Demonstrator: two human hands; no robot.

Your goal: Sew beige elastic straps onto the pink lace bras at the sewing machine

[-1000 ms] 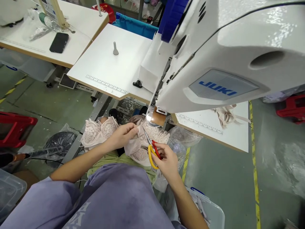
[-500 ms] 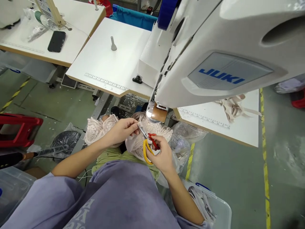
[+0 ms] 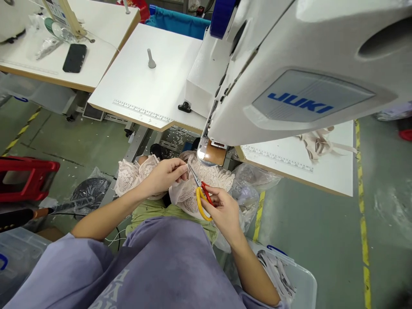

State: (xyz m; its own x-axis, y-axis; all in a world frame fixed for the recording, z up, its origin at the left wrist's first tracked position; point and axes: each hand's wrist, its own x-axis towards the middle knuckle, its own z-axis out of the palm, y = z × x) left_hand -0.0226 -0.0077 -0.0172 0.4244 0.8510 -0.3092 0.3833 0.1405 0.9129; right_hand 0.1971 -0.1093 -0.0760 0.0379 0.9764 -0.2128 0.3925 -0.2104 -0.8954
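My left hand (image 3: 169, 174) is closed in a pinch on a pale edge that seems to belong to the pale pink lace bra (image 3: 189, 195) in my lap; the fingers hide most of the pinched part. Through the handles of a pair of scissors (image 3: 203, 195), one loop red and one yellow, go the fingers of my right hand (image 3: 223, 210). The scissors' blades point up and left, tips beside my left fingertips. More lace cups (image 3: 133, 174) lie to the left, under my left wrist.
A white JUKI sewing machine (image 3: 289, 86) looms above on the right. Its table (image 3: 154, 86) carries a ruler strip, and pale straps (image 3: 317, 143) lie on its right part. Plastic bags (image 3: 246, 193) hang below. A clear bin (image 3: 302, 283) stands at lower right, a red stool (image 3: 27, 178) at left.
My right hand has drawn slightly right and down with the scissors, whose blades show more clearly. My left hand keeps its pinch in nearly the same place.
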